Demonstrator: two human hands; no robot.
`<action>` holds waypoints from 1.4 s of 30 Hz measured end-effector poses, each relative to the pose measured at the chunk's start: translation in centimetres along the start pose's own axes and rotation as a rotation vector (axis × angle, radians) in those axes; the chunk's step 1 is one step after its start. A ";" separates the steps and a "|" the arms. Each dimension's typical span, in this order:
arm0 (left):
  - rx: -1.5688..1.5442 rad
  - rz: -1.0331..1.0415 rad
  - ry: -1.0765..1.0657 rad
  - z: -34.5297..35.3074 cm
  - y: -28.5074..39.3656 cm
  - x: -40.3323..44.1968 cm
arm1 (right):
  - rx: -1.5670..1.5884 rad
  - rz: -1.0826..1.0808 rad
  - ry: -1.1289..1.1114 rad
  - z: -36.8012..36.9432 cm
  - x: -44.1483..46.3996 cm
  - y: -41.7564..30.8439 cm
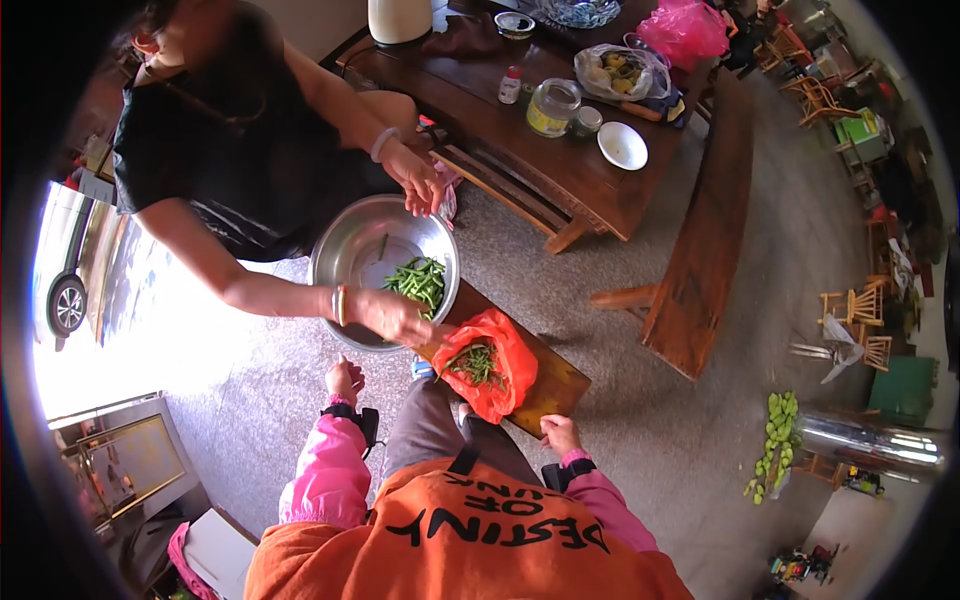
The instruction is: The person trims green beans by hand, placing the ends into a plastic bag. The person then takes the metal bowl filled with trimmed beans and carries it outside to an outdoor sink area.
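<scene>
My left hand (345, 380) is over the floor, left of my legs and below the steel basin (335, 240). Its fingers are curled, and anything inside is hidden. My right hand (560, 435) is closed beside the near right edge of the wooden bench (560, 378); I cannot tell whether it touches the wood or holds something small. Between my hands, a red plastic bag (515, 365) lies open on the bench with green bean pieces (478, 362) inside. Cut green beans (420, 284) lie heaped in the basin.
A person in black (235, 130) sits opposite, one hand (395, 318) over the basin's near rim, the other (415, 180) at its far rim. A wooden table (470, 90) holds a jar (553, 108) and white bowl (623, 146). A long bench (700, 250) stands right.
</scene>
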State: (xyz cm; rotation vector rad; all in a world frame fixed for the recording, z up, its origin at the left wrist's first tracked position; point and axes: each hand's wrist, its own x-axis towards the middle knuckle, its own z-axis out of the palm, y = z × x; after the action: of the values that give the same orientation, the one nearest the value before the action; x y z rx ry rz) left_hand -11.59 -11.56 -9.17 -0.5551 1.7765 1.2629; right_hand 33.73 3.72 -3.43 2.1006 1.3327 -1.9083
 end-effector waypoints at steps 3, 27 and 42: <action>0.046 0.002 0.046 -1.7 -1.0 -0.3 | 0.008 -0.024 -0.019 -0.3 0.6 0.6; 0.495 -0.011 0.003 -6.5 -5.7 -8.8 | -0.080 0.035 -0.093 -1.5 1.1 3.8; 0.534 0.030 -0.067 -6.9 -10.3 -10.7 | -0.118 0.057 -0.069 -2.1 -0.7 7.6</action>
State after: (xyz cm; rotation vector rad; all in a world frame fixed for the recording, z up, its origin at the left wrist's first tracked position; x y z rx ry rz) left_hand -0.81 -23.20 -4.81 -0.1778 1.9652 0.7629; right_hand 39.87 -0.42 -6.16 1.9778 1.3213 -1.8157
